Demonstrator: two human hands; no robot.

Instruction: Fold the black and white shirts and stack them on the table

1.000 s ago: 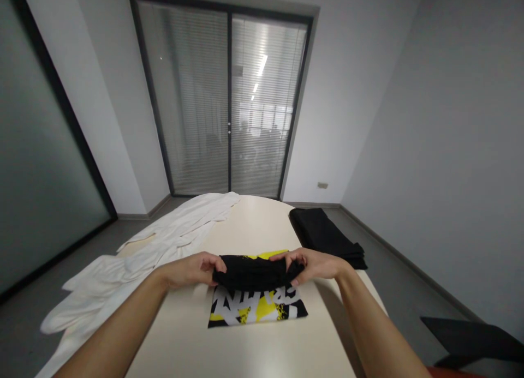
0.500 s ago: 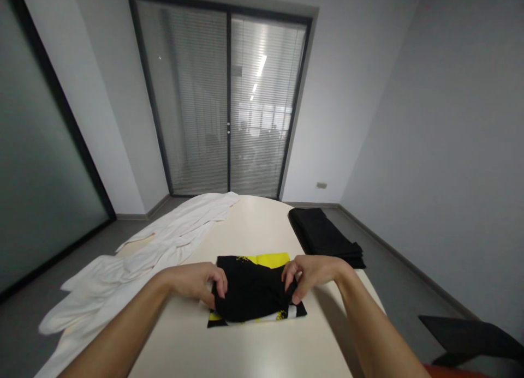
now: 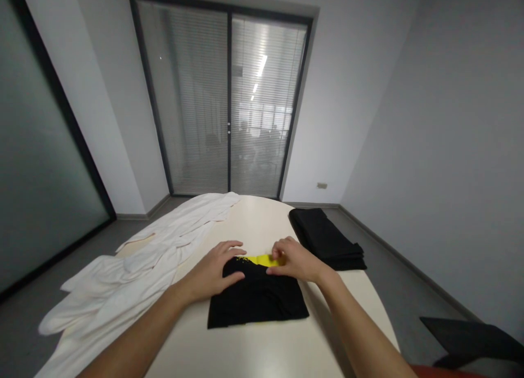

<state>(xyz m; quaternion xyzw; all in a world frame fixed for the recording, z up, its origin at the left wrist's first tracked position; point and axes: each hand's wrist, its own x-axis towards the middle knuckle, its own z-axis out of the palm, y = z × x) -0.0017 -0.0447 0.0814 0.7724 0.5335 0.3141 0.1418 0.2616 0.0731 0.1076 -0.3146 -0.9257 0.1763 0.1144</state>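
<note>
A folded black garment [image 3: 257, 301] lies flat near the middle of the table, a yellow band with black speckles along its far edge. My left hand [image 3: 213, 271] rests over its far left corner, thumb and fingers spread. At the far right part of the garment is my right hand [image 3: 292, 261], its fingers curled and thumb apart from them, with nothing seen held between them.
White cloths [image 3: 164, 258] are spread along the left side of the pale table [image 3: 245, 225]. A folded black stack [image 3: 325, 239] lies at its right edge. A dark chair part [image 3: 475, 337] shows at the lower right.
Both hands have let go of the garment's near part and moved to its far edge. The black flap now lies down to the near edge, covering the yellow and white strip there.
</note>
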